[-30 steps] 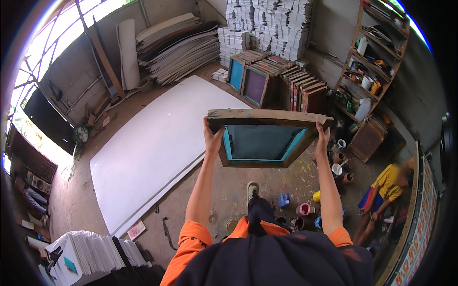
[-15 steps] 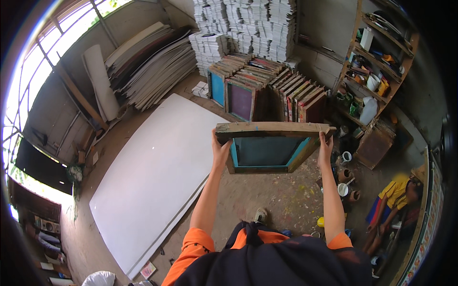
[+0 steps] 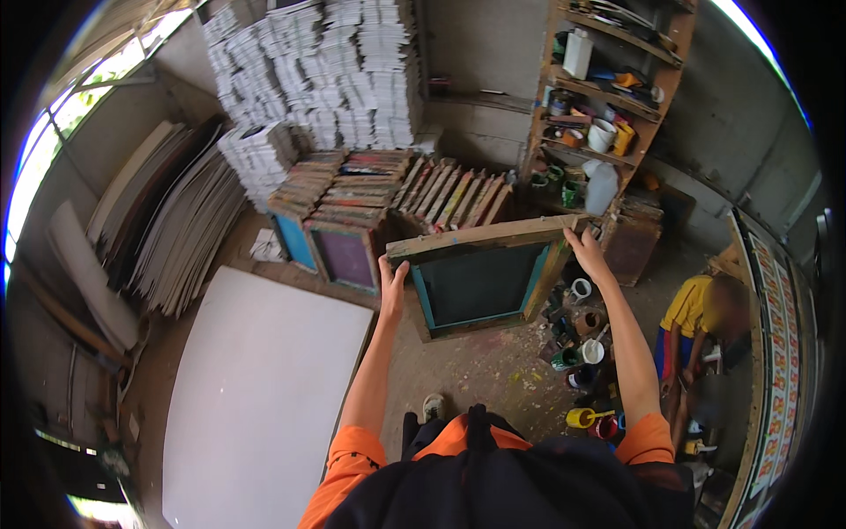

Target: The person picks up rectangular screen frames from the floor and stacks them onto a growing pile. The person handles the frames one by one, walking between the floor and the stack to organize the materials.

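Out in front of me I hold a wooden screen-printing frame (image 3: pixel 480 286) by its two upper corners. Dark mesh fills it, edged with turquoise. My left hand (image 3: pixel 393 280) is closed on the left corner, thumb toward me. On the right corner, which sits a little higher, my right hand (image 3: pixel 585 250) grips the wood; some of its fingers are hidden behind the bar. Beyond the held frame, several similar frames (image 3: pixel 352 189) stand packed in rows on the floor, two with blue and purple mesh facing me.
A large white sheet (image 3: pixel 264 397) lies on the floor at left. Stacks of paper (image 3: pixel 317 79) rise behind the frames. Paint pots (image 3: pixel 592 351) stand at right, below a wooden shelf (image 3: pixel 608 88). A person in a yellow shirt (image 3: pixel 687 304) sits at far right, near a printed panel (image 3: pixel 771 353).
My view has swung to the right, so the room's contents have shifted left. The held frame has tilted, its right end now higher, and shows more of its mesh. Both hands keep their grip.
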